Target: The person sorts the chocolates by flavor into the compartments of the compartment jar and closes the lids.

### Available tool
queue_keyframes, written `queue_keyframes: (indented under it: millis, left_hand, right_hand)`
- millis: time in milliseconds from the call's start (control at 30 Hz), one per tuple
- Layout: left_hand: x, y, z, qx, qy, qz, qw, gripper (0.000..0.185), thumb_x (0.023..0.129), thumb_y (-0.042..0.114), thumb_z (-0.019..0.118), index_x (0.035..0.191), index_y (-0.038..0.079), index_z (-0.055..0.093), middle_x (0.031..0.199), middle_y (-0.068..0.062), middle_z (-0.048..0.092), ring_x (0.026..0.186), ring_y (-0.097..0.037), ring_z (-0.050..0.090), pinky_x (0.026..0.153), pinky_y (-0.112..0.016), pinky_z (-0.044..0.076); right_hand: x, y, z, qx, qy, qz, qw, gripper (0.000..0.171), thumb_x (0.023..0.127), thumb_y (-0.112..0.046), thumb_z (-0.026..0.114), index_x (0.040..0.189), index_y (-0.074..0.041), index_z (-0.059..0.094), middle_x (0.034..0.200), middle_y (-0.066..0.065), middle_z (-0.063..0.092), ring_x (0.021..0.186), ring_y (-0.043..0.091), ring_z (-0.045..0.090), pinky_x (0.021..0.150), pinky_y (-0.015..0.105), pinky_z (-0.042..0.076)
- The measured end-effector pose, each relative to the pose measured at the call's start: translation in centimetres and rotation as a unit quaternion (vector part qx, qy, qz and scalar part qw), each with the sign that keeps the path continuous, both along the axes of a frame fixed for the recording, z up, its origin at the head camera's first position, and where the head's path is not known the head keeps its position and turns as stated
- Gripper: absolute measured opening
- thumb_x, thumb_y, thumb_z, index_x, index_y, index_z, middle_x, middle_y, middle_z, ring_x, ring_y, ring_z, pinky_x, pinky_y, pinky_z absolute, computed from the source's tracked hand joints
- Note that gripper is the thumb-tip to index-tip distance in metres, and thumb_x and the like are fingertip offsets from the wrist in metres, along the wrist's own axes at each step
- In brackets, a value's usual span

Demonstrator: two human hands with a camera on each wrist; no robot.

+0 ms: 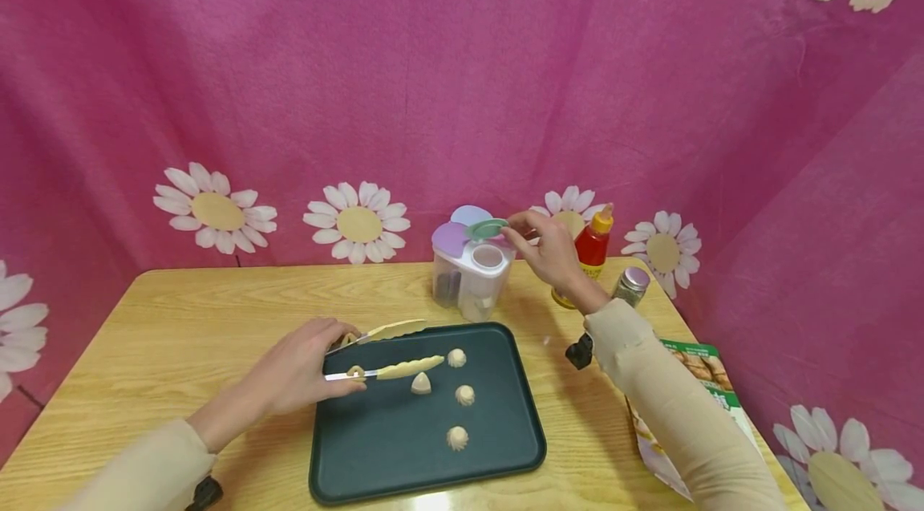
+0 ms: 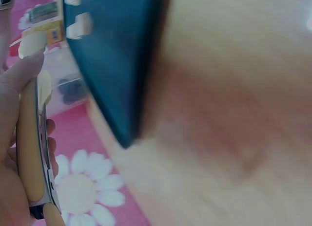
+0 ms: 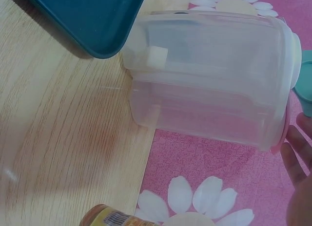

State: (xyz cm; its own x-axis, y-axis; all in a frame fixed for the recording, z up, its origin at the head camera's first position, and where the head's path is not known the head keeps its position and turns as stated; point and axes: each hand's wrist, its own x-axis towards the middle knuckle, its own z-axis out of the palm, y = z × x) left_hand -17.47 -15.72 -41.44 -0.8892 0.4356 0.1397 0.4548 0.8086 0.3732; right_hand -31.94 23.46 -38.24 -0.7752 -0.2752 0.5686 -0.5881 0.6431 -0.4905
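My left hand [image 1: 305, 362] grips a pair of tongs [image 1: 410, 367] with cream-coloured tips; its two arms stand apart above the left part of the dark tray [image 1: 390, 455]. At the back, my right hand [image 1: 552, 250] pinches a green round lid [image 1: 488, 228] raised over a clear storage container [image 1: 480, 286]. Below that lid, one round white opening [image 1: 487, 256] of the container shows uncovered. Purple and blue lids cover other compartments. A small pale piece [image 3: 157, 57] lies inside the container. Dark things sit in another compartment.
On the tray lie several small pale pieces, among them a swirled one [image 1: 458, 438] and a triangular one [image 1: 421, 383]. Right of the container stand a red squeeze bottle [image 1: 592, 246] and a purple-capped jar [image 1: 634, 285]. A printed packet [image 1: 696, 367] lies at the right edge.
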Motion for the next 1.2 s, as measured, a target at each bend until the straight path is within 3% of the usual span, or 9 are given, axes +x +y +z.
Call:
queue_keyframes:
  millis: [267, 500, 900, 1000, 1200]
  left_hand:
    - [1.7, -0.8, -2.6, -0.007, -0.049, 0.013, 0.9987, 0.065, 0.073, 0.053, 0.093, 0.122, 0.017, 0.071, 0.117, -0.004, 0.071, 0.102, -0.017, 0.063, 0.096, -0.048, 0.060]
    - [2.1, -0.6, -3.6, -0.013, -0.049, 0.016, 0.9986, 0.059, 0.075, 0.052, 0.092, 0.120, 0.020, 0.072, 0.111, 0.002, 0.068, 0.097, -0.011, 0.060, 0.090, -0.042, 0.059]
    - [2.0, -0.7, -3.8, -0.009, -0.075, 0.006, 0.9971, 0.050, 0.079, 0.046, 0.091, 0.117, 0.021, 0.072, 0.107, 0.004, 0.069, 0.094, -0.010, 0.058, 0.089, -0.040, 0.059]
    - [1.9, -0.7, -3.6, -0.003, -0.067, -0.002, 0.9978, 0.049, 0.079, 0.046, 0.091, 0.117, 0.021, 0.072, 0.105, 0.005, 0.068, 0.093, -0.009, 0.058, 0.087, -0.039, 0.058]
    - [0.9, 0.0, -2.5, 0.014, -0.007, -0.026, 0.9995, 0.049, 0.079, 0.042, 0.092, 0.116, 0.017, 0.071, 0.103, 0.003, 0.069, 0.091, -0.009, 0.058, 0.082, -0.035, 0.058]
  right_hand:
    - [0.0, 0.0, 0.0, 0.003, 0.008, 0.000, 1.000, 0.017, 0.098, -0.016, 0.075, 0.110, -0.003, 0.074, 0.101, 0.014, 0.078, 0.090, 0.029, 0.074, 0.082, 0.047, 0.064]
    - [0.1, 0.1, -0.1, 0.002, 0.004, -0.007, 1.000, 0.017, 0.098, -0.015, 0.075, 0.110, -0.002, 0.073, 0.101, 0.014, 0.078, 0.090, 0.029, 0.073, 0.082, 0.047, 0.064]
    - [0.1, 0.0, -0.1, -0.001, 0.002, -0.003, 1.000, 0.018, 0.098, -0.015, 0.075, 0.111, -0.003, 0.073, 0.102, 0.014, 0.078, 0.091, 0.028, 0.073, 0.084, 0.047, 0.064]
    - [0.0, 0.0, -0.1, -0.002, 0.002, -0.002, 1.000, 0.018, 0.098, -0.015, 0.076, 0.111, -0.002, 0.073, 0.103, 0.014, 0.078, 0.091, 0.028, 0.073, 0.083, 0.047, 0.064]
    - [0.0, 0.1, -0.1, 0.000, -0.001, -0.003, 1.000, 0.018, 0.098, -0.016, 0.075, 0.111, -0.003, 0.073, 0.103, 0.014, 0.078, 0.091, 0.028, 0.073, 0.083, 0.047, 0.064]
